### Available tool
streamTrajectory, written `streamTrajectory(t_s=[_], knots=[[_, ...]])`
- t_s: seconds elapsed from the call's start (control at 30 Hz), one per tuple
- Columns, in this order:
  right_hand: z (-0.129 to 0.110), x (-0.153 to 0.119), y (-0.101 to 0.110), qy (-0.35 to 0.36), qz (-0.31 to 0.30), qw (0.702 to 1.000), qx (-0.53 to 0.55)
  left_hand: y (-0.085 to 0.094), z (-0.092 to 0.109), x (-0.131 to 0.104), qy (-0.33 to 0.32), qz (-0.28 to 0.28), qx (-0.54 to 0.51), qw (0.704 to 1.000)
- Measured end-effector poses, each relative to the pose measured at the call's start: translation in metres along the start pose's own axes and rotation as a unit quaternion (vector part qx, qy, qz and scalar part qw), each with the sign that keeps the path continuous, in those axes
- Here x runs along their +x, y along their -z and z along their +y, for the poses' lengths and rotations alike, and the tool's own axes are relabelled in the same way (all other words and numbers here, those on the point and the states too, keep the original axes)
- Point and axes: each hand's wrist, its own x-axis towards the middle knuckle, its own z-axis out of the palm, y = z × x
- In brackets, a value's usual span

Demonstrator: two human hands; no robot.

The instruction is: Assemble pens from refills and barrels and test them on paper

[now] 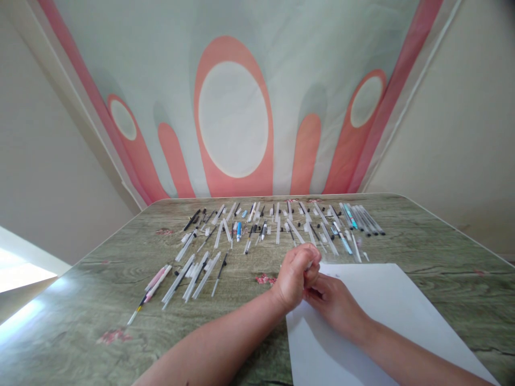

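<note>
My left hand (296,273) is closed in a fist above the top left corner of a white sheet of paper (378,305). Between its fingers a small pale bit shows, too little to name. My right hand (332,303) touches it from the right, lower down, with fingers pinched together; what they grip is hidden. Beyond both hands lie rows of pen parts: clear barrels, dark refills and small caps. A blue pen piece (238,231) lies among them, and several assembled-looking clear pens (368,220) sit at the back right.
On the left of the wood-patterned table (92,300) are pink pen parts (156,281) and a group of clear barrels (195,279). Behind the table's far edge stands a wall covering (169,64) with pink and white shapes.
</note>
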Motion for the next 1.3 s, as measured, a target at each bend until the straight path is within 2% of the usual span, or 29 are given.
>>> streamTrajectory(t_s=[0.23, 0.43, 0.53, 0.63, 0.7, 0.73, 0.77, 0.83, 0.93, 1.03, 1.17, 1.3], knots=[[-0.003, 0.001, 0.001, 0.005, 0.0, 1.0, -0.001, 0.002, -0.001, 0.002, -0.006, -0.002, -0.009, 1.0], [-0.004, 0.002, 0.003, -0.009, 0.035, 0.999, -0.005, 0.004, 0.018, 0.012, -0.013, 0.033, -0.08, 0.996], [-0.006, 0.005, 0.007, -0.04, 0.053, 0.997, 0.029, 0.004, 0.03, 0.019, -0.038, 0.066, -0.008, 0.997], [-0.007, 0.008, 0.021, -0.041, 0.085, 0.995, 0.017, 0.01, 0.039, 0.021, -0.053, 0.103, 0.141, 0.983], [-0.003, 0.01, 0.04, -0.031, 0.125, 0.991, -0.018, 0.017, 0.041, 0.011, -0.06, 0.107, 0.277, 0.953], [0.002, 0.011, 0.052, -0.033, 0.149, 0.987, -0.04, 0.022, 0.041, 0.002, -0.061, 0.092, 0.353, 0.929], [0.009, 0.013, 0.066, -0.04, 0.172, 0.982, -0.065, 0.026, 0.04, -0.01, -0.063, 0.061, 0.429, 0.899], [0.031, 0.015, 0.099, -0.075, 0.202, 0.969, -0.123, 0.033, 0.035, -0.04, -0.072, -0.035, 0.542, 0.836], [0.078, 0.019, 0.149, -0.173, 0.219, 0.927, -0.249, 0.039, 0.027, -0.085, -0.095, -0.13, 0.632, 0.758], [0.126, 0.021, 0.185, -0.241, 0.209, 0.899, -0.299, 0.039, 0.024, -0.105, -0.105, -0.176, 0.673, 0.71], [0.169, 0.025, 0.202, -0.331, 0.139, 0.863, -0.355, 0.037, 0.027, -0.102, -0.096, -0.2, 0.706, 0.673], [0.19, 0.032, 0.199, -0.348, 0.092, 0.852, -0.381, 0.038, 0.028, -0.098, -0.094, -0.203, 0.719, 0.658]])
